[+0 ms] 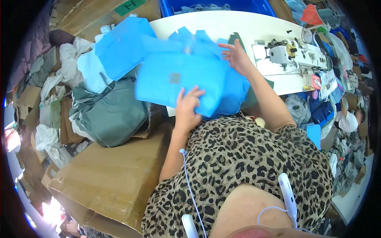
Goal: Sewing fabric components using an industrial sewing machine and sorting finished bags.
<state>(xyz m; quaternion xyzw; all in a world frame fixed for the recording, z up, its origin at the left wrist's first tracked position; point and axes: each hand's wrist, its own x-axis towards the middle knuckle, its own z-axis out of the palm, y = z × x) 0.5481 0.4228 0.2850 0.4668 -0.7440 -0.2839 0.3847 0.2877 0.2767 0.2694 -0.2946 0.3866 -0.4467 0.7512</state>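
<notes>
A bright blue cloth piece (158, 67) with a small grey square patch (174, 78) lies in front of me, partly blurred. My left hand (188, 106) rests over its near edge with fingers apart, and no grip on the cloth shows. To the right, my right hand (237, 59) is raised beside the blue fabric, its fingers spread and nothing in them. More blue fabric (234, 93) hangs over the table edge toward my lap. Farther left, another blue piece (123, 49) is draped over the table's side.
A white sewing table (222, 22) carries a sewing machine (293, 55) on the right. Dark green fabric (111, 111) is heaped at left, above a large cardboard box (115, 170). A blue bin (254, 6) stands at the back. Bags and cloth crowd the right side.
</notes>
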